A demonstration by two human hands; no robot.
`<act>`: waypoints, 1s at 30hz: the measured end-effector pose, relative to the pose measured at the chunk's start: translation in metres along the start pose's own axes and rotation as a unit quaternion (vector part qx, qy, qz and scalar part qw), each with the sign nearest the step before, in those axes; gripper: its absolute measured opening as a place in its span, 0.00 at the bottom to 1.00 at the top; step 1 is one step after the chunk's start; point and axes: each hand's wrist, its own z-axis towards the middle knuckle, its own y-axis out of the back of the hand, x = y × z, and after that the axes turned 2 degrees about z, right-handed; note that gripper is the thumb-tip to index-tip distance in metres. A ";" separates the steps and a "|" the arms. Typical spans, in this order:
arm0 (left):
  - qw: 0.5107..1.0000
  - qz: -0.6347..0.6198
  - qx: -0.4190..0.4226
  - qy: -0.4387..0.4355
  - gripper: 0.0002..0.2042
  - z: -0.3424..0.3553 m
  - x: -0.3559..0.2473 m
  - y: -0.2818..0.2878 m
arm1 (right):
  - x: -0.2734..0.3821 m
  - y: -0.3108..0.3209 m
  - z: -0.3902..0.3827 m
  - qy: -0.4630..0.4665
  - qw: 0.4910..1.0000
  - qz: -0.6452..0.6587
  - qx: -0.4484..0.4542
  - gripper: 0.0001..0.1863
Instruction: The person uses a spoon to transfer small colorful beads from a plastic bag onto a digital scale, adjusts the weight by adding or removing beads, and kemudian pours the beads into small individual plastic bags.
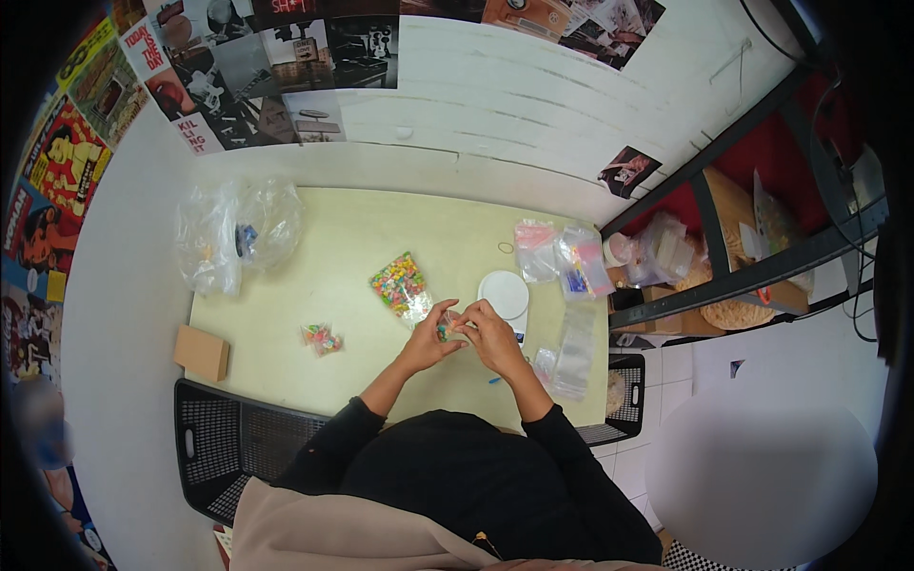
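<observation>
Left hand curls its fingers round a small clear bag with coloured contents, and the right hand pinches it too; I see it held just left of the white scale. Farther left of that scale, a bigger bag and a filled packet lie on the table.

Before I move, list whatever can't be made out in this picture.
All in the head view:
Held bag: partly hidden by the left hand and right hand.
Scale: front partly covered by the right hand.
Left basket: right end behind the sleeve.
Grey patch: blurred, unreadable.
</observation>
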 end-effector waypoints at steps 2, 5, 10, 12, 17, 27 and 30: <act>0.999 0.028 0.010 0.016 0.26 -0.002 -0.004 0.009 | 0.006 0.007 0.001 -0.005 1.000 0.013 0.004 0.07; 0.998 0.011 0.055 0.034 0.21 -0.004 0.001 0.015 | 0.025 0.016 -0.003 -0.005 0.999 -0.043 0.032 0.07; 0.997 0.033 0.062 0.023 0.21 -0.008 0.002 0.020 | 0.014 0.011 -0.005 0.020 0.996 -0.074 0.035 0.07; 0.997 0.026 0.070 0.022 0.24 -0.012 0.004 0.023 | 0.017 0.011 -0.007 0.021 0.997 -0.068 0.021 0.07; 0.996 -0.047 0.056 0.047 0.30 -0.020 0.001 0.033 | 0.007 0.011 -0.012 0.042 0.986 -0.149 0.069 0.06; 0.946 -0.187 0.237 0.117 0.28 -0.029 0.000 0.036 | 0.026 0.014 -0.012 0.071 0.988 0.000 0.141 0.06; 0.896 -0.260 0.325 0.153 0.22 -0.025 -0.015 0.044 | 0.025 0.018 -0.012 0.077 0.978 0.040 0.190 0.06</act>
